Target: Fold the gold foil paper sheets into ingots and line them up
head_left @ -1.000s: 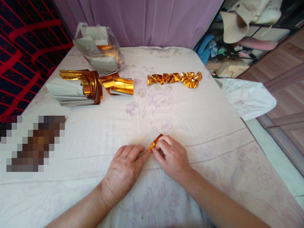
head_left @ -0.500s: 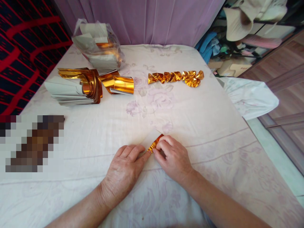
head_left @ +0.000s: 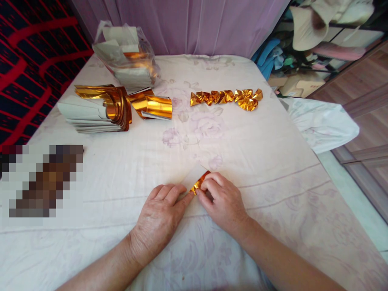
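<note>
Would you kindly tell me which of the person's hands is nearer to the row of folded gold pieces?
Right. The right hand lies below the row of folded gold pieces, slightly left; the left hand sits farther left.

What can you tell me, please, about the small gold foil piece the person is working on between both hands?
The gold foil piece is a small strip of shiny, crinkled, metallic orange-gold paper with a pale plain reverse showing as a flap behind it. It lies low on the floral cloth-covered table, near its front edge, slanting up to the right. The left hand presses its lower end with a fingertip; the right hand pinches its upper end. Most of it is hidden under the fingers.
</note>
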`<state>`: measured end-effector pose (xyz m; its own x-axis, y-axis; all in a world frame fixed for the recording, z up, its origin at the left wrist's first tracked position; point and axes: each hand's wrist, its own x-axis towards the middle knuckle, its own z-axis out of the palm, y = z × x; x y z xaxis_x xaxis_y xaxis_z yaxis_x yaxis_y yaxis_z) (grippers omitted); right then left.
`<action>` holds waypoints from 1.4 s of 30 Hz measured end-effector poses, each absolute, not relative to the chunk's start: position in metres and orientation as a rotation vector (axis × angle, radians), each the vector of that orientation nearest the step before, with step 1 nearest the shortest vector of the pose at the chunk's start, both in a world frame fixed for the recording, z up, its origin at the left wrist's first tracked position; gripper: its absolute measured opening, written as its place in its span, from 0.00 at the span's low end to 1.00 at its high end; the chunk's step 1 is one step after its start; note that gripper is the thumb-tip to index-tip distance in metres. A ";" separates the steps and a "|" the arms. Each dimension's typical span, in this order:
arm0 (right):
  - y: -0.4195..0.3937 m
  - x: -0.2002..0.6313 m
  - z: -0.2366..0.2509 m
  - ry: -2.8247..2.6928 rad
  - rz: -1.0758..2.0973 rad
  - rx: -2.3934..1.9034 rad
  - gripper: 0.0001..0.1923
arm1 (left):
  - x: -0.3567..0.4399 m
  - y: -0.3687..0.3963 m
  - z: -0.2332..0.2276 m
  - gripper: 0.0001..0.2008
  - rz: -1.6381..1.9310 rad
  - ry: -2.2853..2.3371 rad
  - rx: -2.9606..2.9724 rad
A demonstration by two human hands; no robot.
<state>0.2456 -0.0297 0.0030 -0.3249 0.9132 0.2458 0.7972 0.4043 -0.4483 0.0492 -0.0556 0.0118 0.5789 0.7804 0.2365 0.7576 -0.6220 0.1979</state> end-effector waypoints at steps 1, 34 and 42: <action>-0.030 0.246 0.003 -2.208 0.344 -1.460 0.07 | 0.049 -0.056 0.012 0.17 0.464 1.328 2.724; -0.030 0.244 0.008 -2.216 0.443 -1.497 0.03 | 0.048 -0.056 0.015 0.17 0.475 1.303 2.677; -0.026 0.254 0.010 -2.190 0.641 -1.389 0.07 | 0.042 -0.051 0.015 0.17 0.448 1.258 2.700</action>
